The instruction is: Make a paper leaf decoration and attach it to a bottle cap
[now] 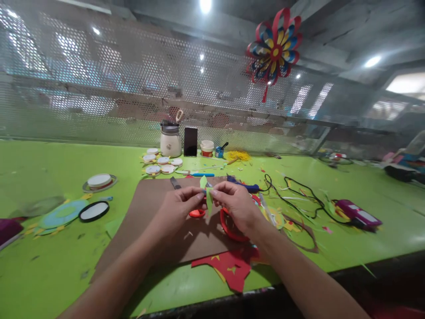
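My left hand and my right hand meet over a brown cardboard sheet on the green table. Both pinch a small light-green paper strip between thumb and fingers, and the strip hangs down between them. A second green paper tip pokes up just behind the fingers. Red-handled scissors lie on the cardboard under my right hand. A red paper cutout with yellow bits lies at the near edge.
Tape rolls, a white jar, a black phone and small cups stand at the back by the perforated metal screen. A blue glue gun with black cable, a purple device and paper scraps lie right. Paper discs lie left. A paper pinwheel hangs above.
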A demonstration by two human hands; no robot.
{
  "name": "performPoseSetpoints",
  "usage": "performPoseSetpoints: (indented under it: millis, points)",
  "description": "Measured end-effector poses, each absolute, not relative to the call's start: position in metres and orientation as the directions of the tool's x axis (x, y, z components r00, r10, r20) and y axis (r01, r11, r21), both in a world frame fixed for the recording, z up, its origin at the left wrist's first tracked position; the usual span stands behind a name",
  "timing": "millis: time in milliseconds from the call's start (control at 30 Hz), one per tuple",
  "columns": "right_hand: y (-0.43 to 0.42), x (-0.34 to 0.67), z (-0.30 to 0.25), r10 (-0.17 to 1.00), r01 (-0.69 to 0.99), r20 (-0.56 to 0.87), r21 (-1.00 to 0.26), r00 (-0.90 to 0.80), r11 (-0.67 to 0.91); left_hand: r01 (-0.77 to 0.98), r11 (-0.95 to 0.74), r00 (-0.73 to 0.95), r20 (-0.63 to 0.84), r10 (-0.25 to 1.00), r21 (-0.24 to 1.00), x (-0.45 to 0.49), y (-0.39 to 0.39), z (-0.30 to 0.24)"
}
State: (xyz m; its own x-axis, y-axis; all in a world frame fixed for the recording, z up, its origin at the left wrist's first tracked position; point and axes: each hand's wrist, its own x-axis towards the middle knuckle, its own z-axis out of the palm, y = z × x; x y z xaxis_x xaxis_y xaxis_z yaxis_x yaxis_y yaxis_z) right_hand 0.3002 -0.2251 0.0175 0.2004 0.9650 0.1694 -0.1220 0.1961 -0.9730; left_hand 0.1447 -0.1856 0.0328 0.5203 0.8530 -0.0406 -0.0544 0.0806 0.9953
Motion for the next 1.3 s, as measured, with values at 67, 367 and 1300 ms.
performPoseSetpoints:
  millis: [67, 367, 1300]
  points:
    - [-0.222, 0.304, 0.014, 0.977, -0.233, 0.128, -0.958, 0.171, 0.166, -0.052, 0.093, 0.502, -0.054, 0.863, 0.994, 0.145, -0.186, 0.034]
    - [-0.223, 0.298, 0.016, 0.977, -0.172, 0.152, -0.969, 0.152, 0.177, -0.145, 0.124, 0.507, -0.034, 0.862, 0.982, 0.147, -0.185, 0.030]
    - [-0.224, 0.290, 0.010, 0.961, -0.006, 0.164, -0.986, 0.222, 0.169, -0.210, 0.243, 0.482, -0.116, 0.869, 0.947, 0.149, -0.187, 0.028]
